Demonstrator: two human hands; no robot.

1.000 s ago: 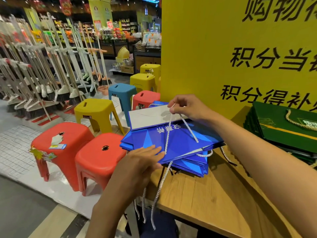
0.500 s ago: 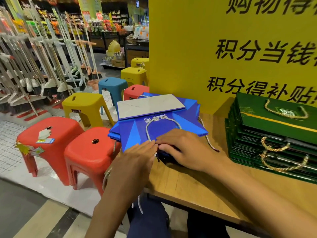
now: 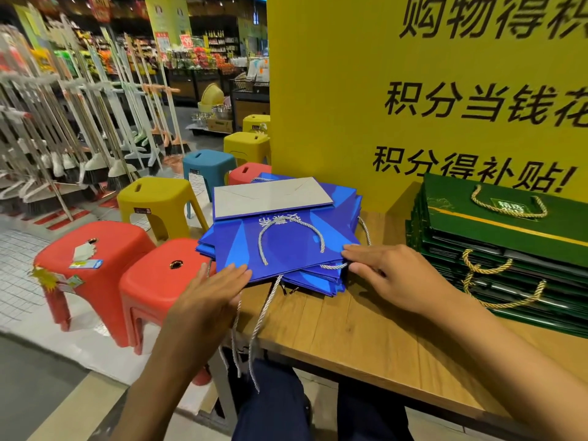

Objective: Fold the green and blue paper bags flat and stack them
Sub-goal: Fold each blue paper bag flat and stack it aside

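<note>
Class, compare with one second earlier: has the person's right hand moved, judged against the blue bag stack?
Yes. The right hand has come from the far side of the blue bag stack, by the grey flap, to its near right corner.

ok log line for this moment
step: squaring blue bags | left hand: flat on near edge | right hand: at right corner | green bags: stacked

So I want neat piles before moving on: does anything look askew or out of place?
Yes. The blue bag stack is fanned unevenly, overhanging the table edge, with cord handles dangling off the front. The green stack sits squarer.
</note>
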